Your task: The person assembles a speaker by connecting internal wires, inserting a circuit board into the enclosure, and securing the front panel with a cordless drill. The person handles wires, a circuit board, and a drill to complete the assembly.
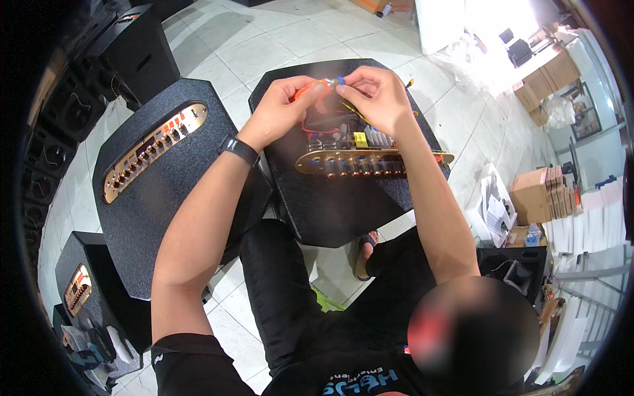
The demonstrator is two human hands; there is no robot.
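Note:
My left hand is closed around a slim bright-orange item whose kind I cannot make out. My right hand pinches a small blue piece at the other end, with a pale, shiny bit between the two. Both hands are above a black speaker cabinet. Out of its top, between my forearms, lies a gold control panel with a row of knobs. Behind the panel is a circuit board with a yellow component, silver heat-sink fins and red and yellow wires.
A second black cabinet with a fitted gold knob panel stands at my left. Another smaller one is beyond it at lower left. Cardboard boxes and a white box with papers stand on the right. The floor is pale tile.

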